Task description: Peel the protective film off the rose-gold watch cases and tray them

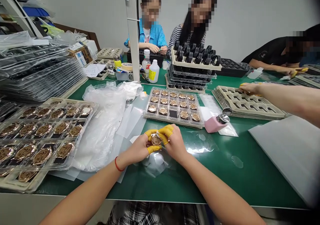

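Observation:
My left hand [139,149], with yellow finger cots on its fingertips, is closed around the edge of a rose-gold watch case [156,140]. The round back of the case, with dark markings, faces me. My right hand [176,143], also in yellow finger cots, pinches a small white piece [157,134] against the upper part of the case; its material is too small to tell. Just beyond my hands lies a clear tray [147,114] of similar watch cases, one of its slots without a case. Crumpled clear film [155,165] lies below my hands.
More watch cases fill stacked trays [85,118] at left, beside plastic bags [100,138]. A pink pump bottle [213,124] stands right of the middle tray. Another person's arm [287,96] reaches over beige trays [250,113]. Black watches stand on a tray stack [195,66]; several people sit opposite.

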Motion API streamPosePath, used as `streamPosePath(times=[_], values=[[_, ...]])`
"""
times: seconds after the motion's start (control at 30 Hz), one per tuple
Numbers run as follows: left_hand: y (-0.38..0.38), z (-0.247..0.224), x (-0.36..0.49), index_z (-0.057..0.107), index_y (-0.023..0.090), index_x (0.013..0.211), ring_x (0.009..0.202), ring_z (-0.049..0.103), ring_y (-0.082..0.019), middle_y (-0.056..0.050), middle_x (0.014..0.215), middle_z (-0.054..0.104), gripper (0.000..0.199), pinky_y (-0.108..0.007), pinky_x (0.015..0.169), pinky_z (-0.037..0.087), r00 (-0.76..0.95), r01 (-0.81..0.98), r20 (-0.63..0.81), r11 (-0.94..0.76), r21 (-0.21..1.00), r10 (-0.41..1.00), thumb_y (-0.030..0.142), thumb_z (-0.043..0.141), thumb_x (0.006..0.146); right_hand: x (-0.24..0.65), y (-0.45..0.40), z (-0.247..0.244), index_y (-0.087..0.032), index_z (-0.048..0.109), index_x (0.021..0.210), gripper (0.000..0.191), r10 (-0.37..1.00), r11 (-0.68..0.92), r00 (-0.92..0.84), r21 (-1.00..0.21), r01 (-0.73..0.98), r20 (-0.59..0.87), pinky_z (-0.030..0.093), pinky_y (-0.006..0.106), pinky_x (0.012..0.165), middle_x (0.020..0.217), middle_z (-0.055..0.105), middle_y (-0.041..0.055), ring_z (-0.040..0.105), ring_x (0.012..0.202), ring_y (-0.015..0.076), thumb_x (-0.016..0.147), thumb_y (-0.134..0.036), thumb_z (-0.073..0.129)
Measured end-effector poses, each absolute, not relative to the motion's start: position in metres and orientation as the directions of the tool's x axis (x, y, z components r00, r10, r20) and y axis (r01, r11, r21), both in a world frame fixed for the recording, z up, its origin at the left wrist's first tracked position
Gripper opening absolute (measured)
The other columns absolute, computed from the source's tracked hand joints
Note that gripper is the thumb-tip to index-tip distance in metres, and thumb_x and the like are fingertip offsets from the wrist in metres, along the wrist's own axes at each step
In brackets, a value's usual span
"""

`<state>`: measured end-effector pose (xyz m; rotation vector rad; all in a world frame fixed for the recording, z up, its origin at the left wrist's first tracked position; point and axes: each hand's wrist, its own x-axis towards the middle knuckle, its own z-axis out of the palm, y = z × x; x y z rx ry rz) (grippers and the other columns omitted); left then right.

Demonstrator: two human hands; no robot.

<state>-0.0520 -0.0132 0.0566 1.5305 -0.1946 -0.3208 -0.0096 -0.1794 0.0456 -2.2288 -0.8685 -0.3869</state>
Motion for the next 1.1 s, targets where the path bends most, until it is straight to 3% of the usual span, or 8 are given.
streamPosePath(times=[0.13, 0.3, 0.4, 0.53, 0.7, 0.83, 0.97, 1.1], values=[[-0.009, 0.056, -0.049, 0.042, 0.023, 0.119, 0.087, 0.061, -0.016, -0.003, 0.1, 0.059, 0.053, -0.03, 0.079, 0.05, 0.985, 0.075, -0.069, 0.035, 0.997, -0.161, 0.025, 0.068, 0.073, 0.003, -0.2, 0.055, -0.023, 0.054, 0.111, 0.026, 0.329, -0.484, 0.874, -0.732, 0.48, 0.357, 0.038, 0.039, 0.091, 0.105, 0.058, 0.0066, 0.049, 0.102, 0.0211, 0.087, -0.032, 0.049], [-0.002, 0.064, -0.044, 0.04, 0.023, 0.119, 0.092, 0.062, -0.017, -0.002, 0.102, 0.06, 0.054, -0.033, 0.088, 0.048, 0.995, 0.038, -0.029, 0.093, 0.995, -0.091, 0.025, 0.068, 0.073, -0.01, -0.215, 0.065, -0.027, 0.05, 0.118, 0.046, 0.583, -0.391, 0.813, -0.882, 0.264, -0.015, 0.041, 0.037, 0.094, 0.121, 0.051, 0.0044, 0.05, 0.108, 0.0194, 0.076, -0.037, 0.063], [0.0, 0.068, -0.044, 0.039, 0.022, 0.121, 0.092, 0.063, -0.018, -0.003, 0.103, 0.062, 0.056, -0.037, 0.09, 0.047, 0.997, 0.028, -0.02, 0.104, 0.994, -0.077, 0.027, 0.068, 0.073, -0.014, -0.211, 0.062, -0.022, 0.052, 0.116, 0.039, 0.575, -0.333, 0.811, -0.936, 0.111, -0.108, 0.047, 0.034, 0.081, 0.105, 0.059, 0.0047, 0.057, 0.089, 0.016, 0.079, -0.033, 0.059], [0.001, 0.065, -0.048, 0.043, 0.022, 0.12, 0.1, 0.06, -0.021, -0.006, 0.112, 0.061, 0.055, -0.037, 0.094, 0.045, 0.995, -0.062, 0.058, -0.043, 0.997, -0.087, 0.028, 0.07, 0.072, -0.012, -0.205, 0.06, -0.018, 0.051, 0.116, 0.041, 0.525, -0.211, 0.837, -0.976, -0.052, -0.158, 0.045, 0.029, 0.064, 0.072, 0.06, -0.0007, 0.054, 0.065, 0.0121, 0.079, -0.033, 0.058], [-0.001, 0.061, -0.053, 0.044, 0.022, 0.12, 0.1, 0.061, -0.021, -0.008, 0.118, 0.059, 0.054, -0.037, 0.094, 0.045, 0.991, -0.057, 0.056, -0.009, 0.998, -0.119, 0.028, 0.07, 0.073, -0.016, -0.204, 0.065, -0.016, 0.039, 0.131, 0.057, 0.609, -0.092, 0.766, -0.977, -0.192, -0.208, 0.046, 0.031, 0.064, 0.065, 0.063, -0.0013, 0.056, 0.057, 0.0121, 0.08, -0.037, 0.056], [0.0, 0.064, -0.052, 0.042, 0.022, 0.12, 0.097, 0.063, -0.021, -0.005, 0.107, 0.064, 0.055, -0.037, 0.092, 0.048, 0.993, -0.027, 0.033, 0.054, 0.998, -0.111, 0.029, 0.069, 0.073, -0.014, -0.21, 0.068, -0.019, 0.039, 0.132, 0.054, 0.582, -0.218, 0.794, -0.974, -0.058, -0.177, 0.047, 0.035, 0.074, 0.077, 0.065, 0.0019, 0.061, 0.073, 0.0158, 0.083, -0.038, 0.054], [0.002, 0.066, -0.051, 0.043, 0.024, 0.12, 0.097, 0.063, -0.02, -0.004, 0.109, 0.062, 0.051, -0.036, 0.093, 0.048, 0.99, -0.013, 0.012, -0.008, 1.0, -0.137, 0.029, 0.067, 0.075, -0.008, -0.217, 0.072, -0.021, 0.061, 0.097, 0.021, 0.437, -0.414, 0.898, -0.896, 0.159, -0.042, 0.044, 0.035, 0.083, 0.097, 0.062, 0.0039, 0.057, 0.092, 0.018, 0.083, -0.033, 0.051], [0.002, 0.064, -0.051, 0.045, 0.024, 0.121, 0.097, 0.063, -0.02, -0.004, 0.109, 0.063, 0.048, -0.035, 0.093, 0.048, 0.981, -0.01, 0.0, -0.047, 0.999, -0.194, 0.03, 0.064, 0.077, -0.007, -0.218, 0.073, -0.021, 0.058, 0.079, 0.009, 0.508, -0.487, 0.862, -0.825, 0.286, -0.002, 0.042, 0.034, 0.081, 0.09, 0.061, 0.0019, 0.054, 0.088, 0.0171, 0.081, -0.025, 0.05]])
